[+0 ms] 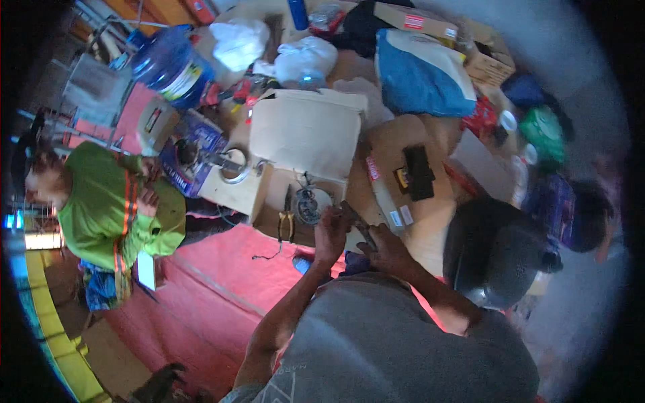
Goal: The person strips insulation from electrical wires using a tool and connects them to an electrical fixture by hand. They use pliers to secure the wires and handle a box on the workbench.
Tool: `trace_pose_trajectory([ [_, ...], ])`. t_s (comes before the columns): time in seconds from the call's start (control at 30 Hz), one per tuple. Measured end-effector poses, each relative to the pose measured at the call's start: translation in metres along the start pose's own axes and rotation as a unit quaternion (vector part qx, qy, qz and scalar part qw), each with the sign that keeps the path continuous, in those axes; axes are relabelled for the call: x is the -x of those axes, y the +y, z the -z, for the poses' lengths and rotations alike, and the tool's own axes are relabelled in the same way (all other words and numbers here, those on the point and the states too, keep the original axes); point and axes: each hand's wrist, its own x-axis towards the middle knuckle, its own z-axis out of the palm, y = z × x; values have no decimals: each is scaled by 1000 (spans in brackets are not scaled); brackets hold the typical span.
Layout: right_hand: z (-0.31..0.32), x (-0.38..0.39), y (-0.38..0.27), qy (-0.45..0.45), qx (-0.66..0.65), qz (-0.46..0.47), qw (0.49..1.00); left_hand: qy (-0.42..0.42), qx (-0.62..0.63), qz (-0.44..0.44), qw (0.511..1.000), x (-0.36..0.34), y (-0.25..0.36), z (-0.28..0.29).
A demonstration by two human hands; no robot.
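My right hand is wrapped round the lower end of a long dark hand tool, which slants up and to the left. Close by it, my left hand has its fingers drawn together at the tool's upper end; what they pinch is too small to tell. Left of that hand, a round part with dark wires lies in an open cardboard box, its lid folded back. Yellow-handled pliers rest at the box's near edge beside a pointed dark tool.
A tape roll stands on a box to the left. Right lie a flat cardboard piece and a black case. A large black rounded object is beside my right arm. A co-worker in a green shirt is at the left.
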Motion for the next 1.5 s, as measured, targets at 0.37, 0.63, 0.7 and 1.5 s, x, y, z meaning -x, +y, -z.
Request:
trace_pose_trajectory([
  [0.37,-71,-41,125,26,-88,108,990,-32,67,31,997,15,43,22],
  [0.63,-131,-71,128,245,-274,-40,929,-41,-74,24,996,21,-1,18],
  [0.7,-125,-73,121,115,92,-140,979,-34,-109,-19,993,24,4,20],
  [1.5,-20,-102,63,107,51,158,980,-24,18,-9,1000,69,133,109],
])
